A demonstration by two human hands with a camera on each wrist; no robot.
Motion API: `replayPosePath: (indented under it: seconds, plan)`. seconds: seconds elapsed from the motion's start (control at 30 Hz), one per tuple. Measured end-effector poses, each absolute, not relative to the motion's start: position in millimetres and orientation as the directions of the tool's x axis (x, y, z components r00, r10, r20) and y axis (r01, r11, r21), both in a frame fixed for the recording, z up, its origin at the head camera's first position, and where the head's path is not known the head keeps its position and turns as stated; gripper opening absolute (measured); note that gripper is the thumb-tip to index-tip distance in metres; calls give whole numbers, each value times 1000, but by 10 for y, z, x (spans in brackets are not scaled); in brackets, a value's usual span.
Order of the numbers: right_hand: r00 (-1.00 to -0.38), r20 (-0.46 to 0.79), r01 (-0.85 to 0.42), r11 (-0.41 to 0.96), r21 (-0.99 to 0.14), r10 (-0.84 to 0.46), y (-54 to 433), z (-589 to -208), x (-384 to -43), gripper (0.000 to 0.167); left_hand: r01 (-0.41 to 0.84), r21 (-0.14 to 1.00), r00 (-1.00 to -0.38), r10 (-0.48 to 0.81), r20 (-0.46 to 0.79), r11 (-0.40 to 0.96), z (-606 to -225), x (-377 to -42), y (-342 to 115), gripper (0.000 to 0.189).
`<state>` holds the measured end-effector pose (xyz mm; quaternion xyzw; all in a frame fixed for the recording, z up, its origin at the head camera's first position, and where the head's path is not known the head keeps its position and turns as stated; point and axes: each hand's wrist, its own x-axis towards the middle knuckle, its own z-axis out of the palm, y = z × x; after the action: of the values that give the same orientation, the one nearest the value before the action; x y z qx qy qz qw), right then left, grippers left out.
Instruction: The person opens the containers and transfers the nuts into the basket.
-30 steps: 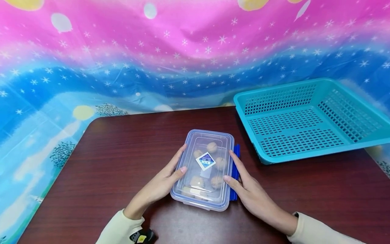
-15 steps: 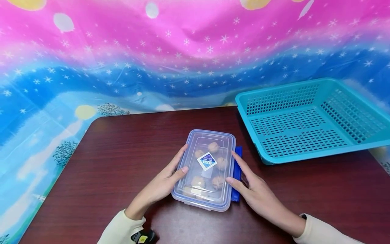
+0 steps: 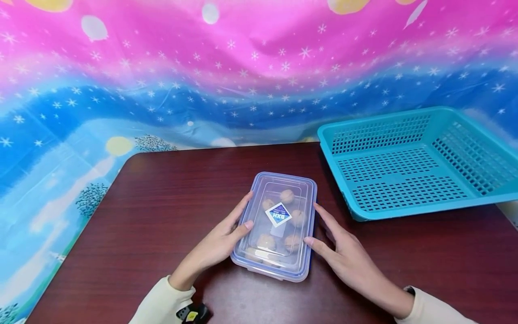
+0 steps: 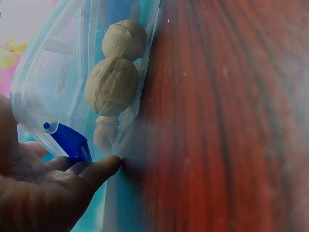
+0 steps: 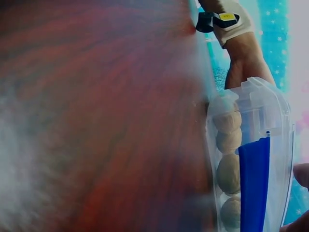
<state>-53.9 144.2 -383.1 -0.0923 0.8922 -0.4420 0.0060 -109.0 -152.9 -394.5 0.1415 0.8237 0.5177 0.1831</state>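
A clear plastic food container (image 3: 263,265) with a lid and a diamond-shaped label stands on the dark table, with several walnuts (image 4: 112,86) inside. My left hand (image 3: 216,243) grips its left side, thumb over the lid's edge and fingers down the side. Beside those fingers, a blue latch (image 4: 70,141) tilts out from the wall in the left wrist view. My right hand (image 3: 348,258) is at the right side, thumb and fingertips right at the lid's edge, fingers fairly straight. There, another blue latch (image 5: 254,186) lies down along the wall.
A large turquoise plastic basket (image 3: 421,209) with slotted walls stands at the table's right rear, near the container. Behind the brown table (image 3: 182,189) hangs a pink and blue patterned cloth (image 3: 251,67). A dark strap device (image 3: 194,313) sits at the left wrist.
The blue latch on the right side, which stuck out before, has gone down against the container's wall. The right hand stays beside it. The whole head view has shifted slightly.
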Motion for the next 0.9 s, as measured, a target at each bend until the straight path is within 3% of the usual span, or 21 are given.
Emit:
replayPosePath:
  seconds: [0.33,0.6,0.9]
  plan:
    - [-981,130,-188,512,-838,-147,1437,-3805,-600,71,84,889,-898,421,-128,450,-3869,-1101,-1556,61]
    - [-991,-29,-34,453,-891,-133,1435,-3728,-677,77,97,869,-915,387,-114,484,-3837,-1135,-1574,55]
    - [-969,-187,134,290,-948,-164,1446,-3684,-749,89,24,909,-952,286,-106,416,-3761,-1174,-1556,57]
